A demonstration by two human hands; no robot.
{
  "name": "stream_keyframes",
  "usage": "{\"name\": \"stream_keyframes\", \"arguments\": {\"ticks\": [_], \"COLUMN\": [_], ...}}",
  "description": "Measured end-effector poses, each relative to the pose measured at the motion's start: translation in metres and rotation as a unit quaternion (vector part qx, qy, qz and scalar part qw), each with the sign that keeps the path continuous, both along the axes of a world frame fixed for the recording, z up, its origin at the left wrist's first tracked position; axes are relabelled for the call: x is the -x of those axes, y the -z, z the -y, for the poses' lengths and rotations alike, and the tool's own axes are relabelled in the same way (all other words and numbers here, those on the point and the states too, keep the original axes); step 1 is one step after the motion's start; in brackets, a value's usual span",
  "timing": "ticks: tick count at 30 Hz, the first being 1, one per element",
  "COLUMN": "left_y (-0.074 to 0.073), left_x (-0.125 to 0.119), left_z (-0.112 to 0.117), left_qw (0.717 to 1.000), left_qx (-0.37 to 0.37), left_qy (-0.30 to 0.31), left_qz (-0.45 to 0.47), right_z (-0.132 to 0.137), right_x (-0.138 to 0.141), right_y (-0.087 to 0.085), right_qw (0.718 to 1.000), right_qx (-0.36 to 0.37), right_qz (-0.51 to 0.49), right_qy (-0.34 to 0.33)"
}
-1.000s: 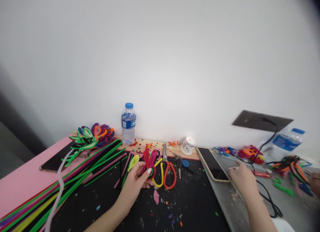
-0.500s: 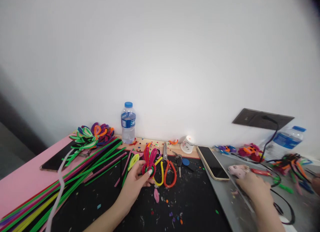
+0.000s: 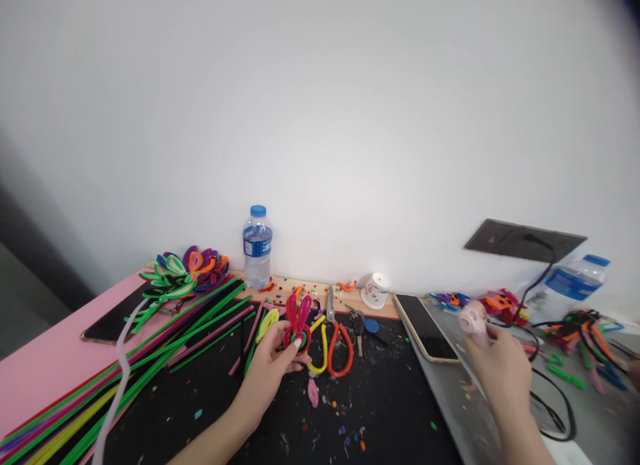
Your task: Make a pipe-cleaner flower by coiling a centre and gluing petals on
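Observation:
My left hand (image 3: pixel 277 358), over the black mat (image 3: pixel 240 418), is closed on a pipe-cleaner piece (image 3: pixel 299 318) with upright pink-red loops and a ring with green inside. To the right of it lie scissors (image 3: pixel 341 368) with one yellow and one orange-red handle, blades toward the wall. My right hand (image 3: pixel 503 358) grips a pale pink glue gun (image 3: pixel 474 321), raised over the grey table (image 3: pixel 450 398). Its body is partly hidden by my fingers. The black cord (image 3: pixel 565 401) loops beside that hand.
Long pipe cleaners (image 3: pixel 165 351) and a looped pipe-cleaner bunch (image 3: pixel 185 271) lie left. A water bottle (image 3: pixel 257 248), upturned paper cup (image 3: pixel 376 291), keys (image 3: pixel 359 328) and a phone (image 3: pixel 427 328) line the back. Another bottle (image 3: pixel 570 285) stands right; another person's hand (image 3: pixel 634 371) shows at the edge.
My right hand has lifted the glue gun off the grey table and moved slightly left, with the cord shifting along. My left hand stays nearly still with the pipe-cleaner piece.

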State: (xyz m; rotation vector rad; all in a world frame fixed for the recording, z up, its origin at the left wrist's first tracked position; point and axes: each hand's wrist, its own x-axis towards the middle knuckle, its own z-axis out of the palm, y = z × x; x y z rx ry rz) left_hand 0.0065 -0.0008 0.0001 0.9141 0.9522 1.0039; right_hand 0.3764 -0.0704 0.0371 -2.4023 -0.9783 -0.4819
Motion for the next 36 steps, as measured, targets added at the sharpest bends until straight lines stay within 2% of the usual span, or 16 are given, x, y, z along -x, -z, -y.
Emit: {"name": "stream_keyframes", "arguments": {"ticks": [2, 4, 7, 10, 14, 16, 22, 29, 32, 36], "left_y": [-0.002, -0.004, -0.003, 0.001, 0.007, 0.009, 0.007, 0.009, 0.01, 0.01], "left_x": [0.0, 0.0, 0.001, 0.001, 0.002, 0.001, -0.002, -0.004, -0.004, -0.004], "left_z": [0.001, 0.001, 0.002, 0.001, 0.001, 0.001, 0.003, 0.004, 0.004, 0.005], "left_qw": [1.0, 1.0, 1.0, 1.0, 1.0, 1.0, 0.997, 0.997, 0.996, 0.996], "left_qx": [0.007, 0.012, 0.014, 0.013, 0.011, 0.007, -0.034, -0.027, -0.019, -0.017], "left_qy": [-0.002, -0.002, 0.001, 0.006, 0.016, 0.024, 0.059, 0.071, 0.082, 0.088], "left_qz": [0.001, 0.004, 0.009, 0.015, 0.016, 0.008, -0.029, -0.025, -0.019, -0.016], "right_z": [-0.005, -0.009, -0.013, -0.015, -0.013, -0.011, -0.007, -0.007, -0.007, -0.007], "right_x": [0.018, 0.037, 0.065, 0.09, 0.125, 0.141, 0.169, 0.18, 0.182, 0.182], "right_y": [-0.008, -0.011, -0.008, 0.001, 0.01, 0.013, 0.02, 0.011, 0.013, 0.019], "right_qw": [0.999, 0.991, 0.956, 0.894, 0.774, 0.747, 0.772, 0.759, 0.757, 0.766], "right_qx": [-0.019, -0.041, -0.065, -0.084, -0.042, -0.008, 0.048, 0.076, 0.079, 0.08], "right_qz": [-0.034, -0.111, -0.259, -0.389, -0.52, -0.541, -0.528, -0.499, -0.484, -0.474], "right_qy": [-0.024, -0.055, -0.118, -0.208, -0.359, -0.386, -0.35, -0.411, -0.431, -0.427]}}
